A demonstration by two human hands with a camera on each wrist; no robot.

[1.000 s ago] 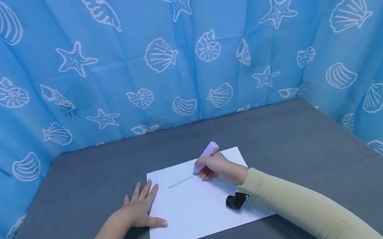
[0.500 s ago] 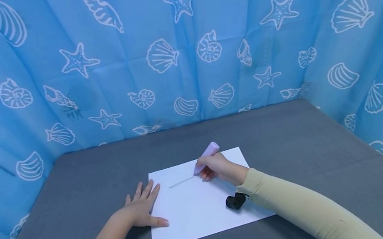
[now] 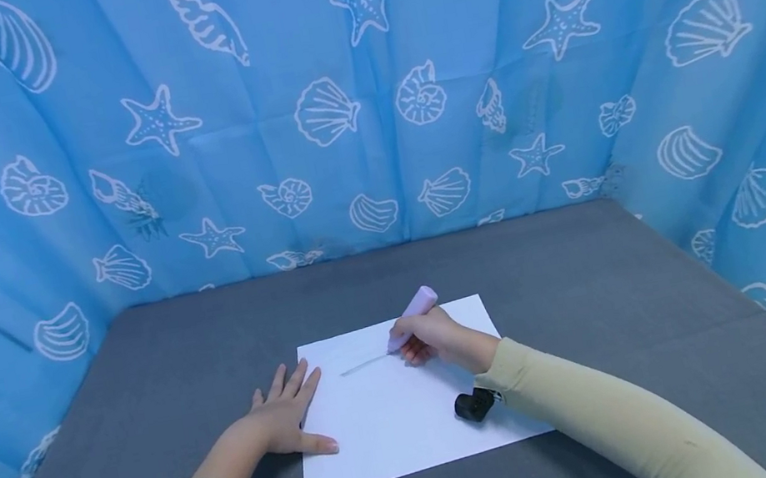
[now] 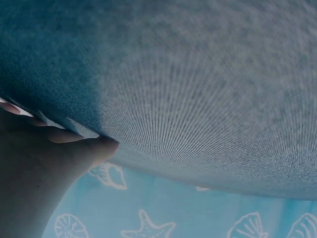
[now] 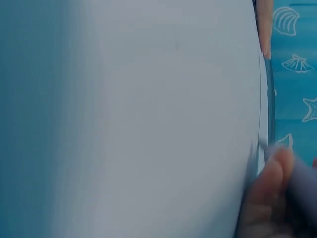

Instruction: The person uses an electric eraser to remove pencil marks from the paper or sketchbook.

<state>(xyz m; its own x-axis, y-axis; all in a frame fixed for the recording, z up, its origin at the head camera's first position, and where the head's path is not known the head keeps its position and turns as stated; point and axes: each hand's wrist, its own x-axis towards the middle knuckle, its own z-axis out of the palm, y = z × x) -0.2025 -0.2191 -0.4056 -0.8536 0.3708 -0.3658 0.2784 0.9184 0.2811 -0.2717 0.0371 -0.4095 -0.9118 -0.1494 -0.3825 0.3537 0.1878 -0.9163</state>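
The lilac marker (image 3: 412, 317) stands tilted on the white sheet of paper (image 3: 398, 422), its tip down at the right end of a faint grey line (image 3: 366, 363) in the sheet's upper half. The right hand (image 3: 437, 337) has its fingers curled round the marker's lower barrel, with the heel of the hand resting on the paper just right of the line. The left hand (image 3: 278, 420) lies flat with fingers straight and spread, its thumb and fingertips pressing the paper's left edge against the grey desk (image 3: 169, 368).

To draw well here, I judge the marker should keep its present tilt and a light, even pressure, so the stroke stays as thin as the line already there. The flat hand should hold the sheet from sliding (the cloth desk surface looks as if it gives little purchase). The forearm, not only the fingers, should carry the stroke to keep it straight.

A small black wrist camera (image 3: 473, 405) sits under the right sleeve (image 3: 611, 421), over the paper's lower right part. Blue seashell-print curtains (image 3: 358, 91) rise behind the desk.
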